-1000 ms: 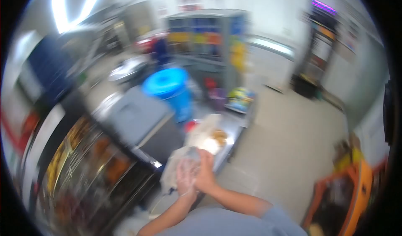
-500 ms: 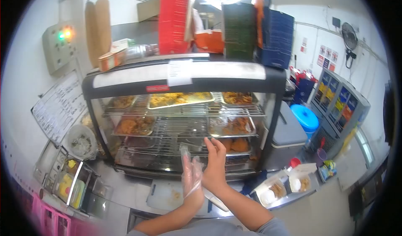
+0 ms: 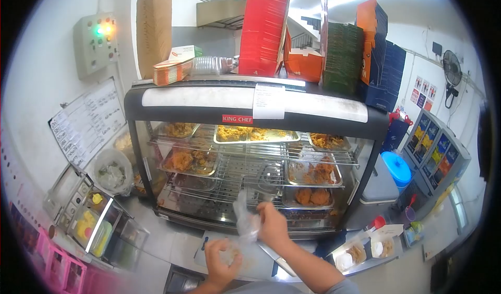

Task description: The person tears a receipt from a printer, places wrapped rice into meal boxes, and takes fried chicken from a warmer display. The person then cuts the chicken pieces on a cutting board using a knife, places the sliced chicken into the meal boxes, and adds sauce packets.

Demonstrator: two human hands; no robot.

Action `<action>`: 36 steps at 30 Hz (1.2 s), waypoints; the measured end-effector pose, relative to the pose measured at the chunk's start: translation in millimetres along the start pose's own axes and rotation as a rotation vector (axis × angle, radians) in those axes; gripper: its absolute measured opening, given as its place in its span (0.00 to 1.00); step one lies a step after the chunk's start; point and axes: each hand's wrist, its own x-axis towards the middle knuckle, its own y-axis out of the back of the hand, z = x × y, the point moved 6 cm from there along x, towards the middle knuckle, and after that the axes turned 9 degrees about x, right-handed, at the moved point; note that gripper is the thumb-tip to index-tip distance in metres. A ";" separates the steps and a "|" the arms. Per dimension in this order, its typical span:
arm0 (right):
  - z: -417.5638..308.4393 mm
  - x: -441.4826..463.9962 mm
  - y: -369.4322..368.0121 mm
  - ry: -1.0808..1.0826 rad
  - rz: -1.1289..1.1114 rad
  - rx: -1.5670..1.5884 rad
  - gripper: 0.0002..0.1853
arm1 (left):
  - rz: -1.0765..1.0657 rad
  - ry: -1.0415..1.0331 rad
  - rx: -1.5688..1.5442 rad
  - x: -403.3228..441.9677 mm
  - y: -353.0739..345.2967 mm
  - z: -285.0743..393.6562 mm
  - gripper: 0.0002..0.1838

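Observation:
My right hand [image 3: 274, 226] is closed on a clear plastic glove [image 3: 246, 218], which hangs crumpled in front of the warming cabinet. To the left and lower, my left hand [image 3: 222, 260] is bare. Its fingers are curled with a gap between thumb and fingertips, and I see nothing held in them. Beneath both hands lies a white cutting board [image 3: 261, 257] with crumbs on it. A knife [image 3: 276, 260] rests beside my right forearm, partly hidden by it.
The glass-fronted cabinet [image 3: 255, 108] holds trays of fried chicken on wire racks. Two open food boxes [image 3: 383, 247] stand at the right. Topping containers [image 3: 91, 223] sit at the left. Stacked cartons [image 3: 263, 33] rise on top of the cabinet.
The plastic glove has come off my left hand and is now in my right hand. My left hand has moved down and left. The view has shifted, bringing the cabinet further right.

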 end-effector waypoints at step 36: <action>182.5 -318.3 89.0 -0.685 -0.094 -0.056 0.21 | -0.228 0.473 0.239 -109.6 -39.5 -374.8 0.17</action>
